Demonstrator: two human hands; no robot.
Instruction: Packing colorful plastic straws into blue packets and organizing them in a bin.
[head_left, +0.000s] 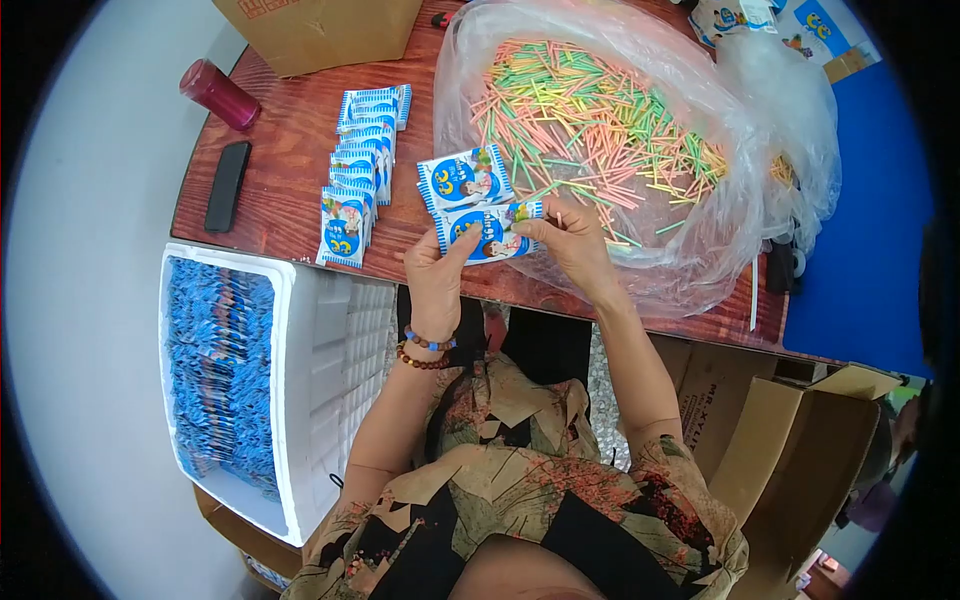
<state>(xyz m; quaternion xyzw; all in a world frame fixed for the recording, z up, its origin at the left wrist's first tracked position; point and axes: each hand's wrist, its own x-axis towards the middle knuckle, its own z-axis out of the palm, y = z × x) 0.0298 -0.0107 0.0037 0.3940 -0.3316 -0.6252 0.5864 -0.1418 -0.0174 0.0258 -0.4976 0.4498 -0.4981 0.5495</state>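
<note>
Left fingers and right fingers are pinching a packet near the front edge of the desk; slackening risks a drop. Just beyond, the bag is lying open; a snagging wrist risks spilling its sticks.

Loose top, short sleeves, tan/olive patchwork print with black blocks and red-orange floral sprigs; same print over the lap. Left hand and right hand both bare. Left wrist has two bead bracelets: blue-and-brown one, plain brown one beside it.
</note>
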